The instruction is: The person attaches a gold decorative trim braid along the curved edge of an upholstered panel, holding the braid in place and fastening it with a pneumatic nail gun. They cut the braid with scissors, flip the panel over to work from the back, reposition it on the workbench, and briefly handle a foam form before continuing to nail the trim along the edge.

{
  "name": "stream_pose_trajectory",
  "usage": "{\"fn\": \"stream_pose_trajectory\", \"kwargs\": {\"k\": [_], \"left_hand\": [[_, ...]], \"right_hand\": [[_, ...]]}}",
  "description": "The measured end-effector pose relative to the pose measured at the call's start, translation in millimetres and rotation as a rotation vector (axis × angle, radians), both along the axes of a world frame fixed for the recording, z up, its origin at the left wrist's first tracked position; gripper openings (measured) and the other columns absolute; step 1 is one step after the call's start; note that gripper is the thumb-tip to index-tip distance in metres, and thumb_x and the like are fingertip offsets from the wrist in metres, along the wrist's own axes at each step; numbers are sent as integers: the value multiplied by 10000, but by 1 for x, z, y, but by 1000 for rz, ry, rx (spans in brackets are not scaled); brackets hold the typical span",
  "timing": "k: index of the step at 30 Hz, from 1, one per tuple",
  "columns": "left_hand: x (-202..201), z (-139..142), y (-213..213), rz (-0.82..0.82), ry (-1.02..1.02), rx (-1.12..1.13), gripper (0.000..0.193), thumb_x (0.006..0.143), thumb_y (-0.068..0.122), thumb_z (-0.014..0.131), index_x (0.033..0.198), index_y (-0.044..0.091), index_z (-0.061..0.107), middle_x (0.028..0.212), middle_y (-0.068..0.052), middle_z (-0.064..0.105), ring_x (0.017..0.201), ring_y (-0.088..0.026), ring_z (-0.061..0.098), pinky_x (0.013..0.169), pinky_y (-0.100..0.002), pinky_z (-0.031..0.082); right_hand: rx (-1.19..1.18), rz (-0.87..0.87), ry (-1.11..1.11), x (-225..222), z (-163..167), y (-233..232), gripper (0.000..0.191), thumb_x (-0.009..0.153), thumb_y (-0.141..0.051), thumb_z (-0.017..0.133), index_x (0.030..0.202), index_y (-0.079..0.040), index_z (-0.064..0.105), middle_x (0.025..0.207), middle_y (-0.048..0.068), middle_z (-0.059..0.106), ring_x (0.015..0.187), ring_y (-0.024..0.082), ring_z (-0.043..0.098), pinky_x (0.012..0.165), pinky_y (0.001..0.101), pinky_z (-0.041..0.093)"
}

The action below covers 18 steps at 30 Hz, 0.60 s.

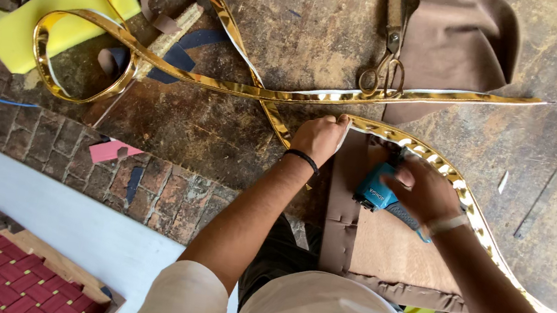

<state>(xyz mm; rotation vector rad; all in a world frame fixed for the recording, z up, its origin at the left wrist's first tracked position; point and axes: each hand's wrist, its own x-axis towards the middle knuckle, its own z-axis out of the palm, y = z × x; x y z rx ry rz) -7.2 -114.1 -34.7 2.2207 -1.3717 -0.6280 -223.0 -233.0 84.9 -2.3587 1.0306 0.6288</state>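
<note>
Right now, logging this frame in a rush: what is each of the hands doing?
Left hand: closed, pinching the gold trim strip against the brown panel.
Right hand: closed around a blue staple gun.

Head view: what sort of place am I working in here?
Probably an upholstery workshop: a blue staple gun in the right hand, gold trim along a brown fabric panel, scissors on the worn floor.

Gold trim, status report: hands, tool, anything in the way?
Left hand pinning gold trim to brown panel. Right hand gripping teal stapler. Scissors lie apart, not obstructing.
</note>
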Motion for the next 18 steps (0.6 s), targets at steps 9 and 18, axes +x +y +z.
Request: {"fn": "stream_pose_trajectory", "kwargs": {"k": [9,18], "left_hand": [[-4,6,8,322,309,-254,207,869,289,782,1042,176,776,831,-111,751,725,-267,739,650,-407,594],[-18,-15,6,505,452,-162,466,805,325,842,1158,108,628,851,-94,755,769,-260,753,696,-393,602]], "right_hand": [[99,-135,-189,-72,-34,9,793,726,-158,822,1334,-92,316,1156,265,686,970,384,735,867,415,624],[5,193,199,64,23,-93,395,815,-375,805,1012,-37,750,841,168,797,723,282,788,749,408,663]]}}
